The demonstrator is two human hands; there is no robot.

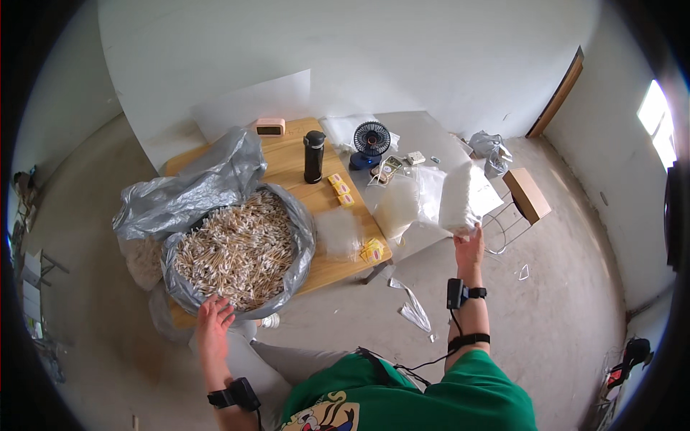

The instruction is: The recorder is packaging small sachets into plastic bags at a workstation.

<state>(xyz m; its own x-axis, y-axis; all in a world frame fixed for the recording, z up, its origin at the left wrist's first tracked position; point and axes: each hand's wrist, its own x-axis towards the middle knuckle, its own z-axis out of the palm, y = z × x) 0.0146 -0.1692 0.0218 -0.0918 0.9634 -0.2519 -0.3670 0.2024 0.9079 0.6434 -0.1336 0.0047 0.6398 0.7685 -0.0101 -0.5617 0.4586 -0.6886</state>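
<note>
A big grey plastic bag [305,251] stands open at the table's left, with a heap of cotton swabs [241,251] inside it. At its near rim is my left hand [213,327], fingers apart and holding nothing. My right hand [469,248] grips the lower end of a plump, whitish bag of cotton swabs [458,197], held upright beyond the table's right side. Left of that bag, a stack of clear plastic bags [399,205] lies on the grey table. More clear bags [338,233] lie on the wooden table next to yellow paper labels [372,250].
On the wooden table [291,151] stand a black bottle [314,156] and a pink clock [271,128]. A blue fan [370,142] is on the grey table [431,133]. Rightward are a cardboard box [527,195] and a grey bag [491,152]. A plastic strip [413,309] lies on the floor.
</note>
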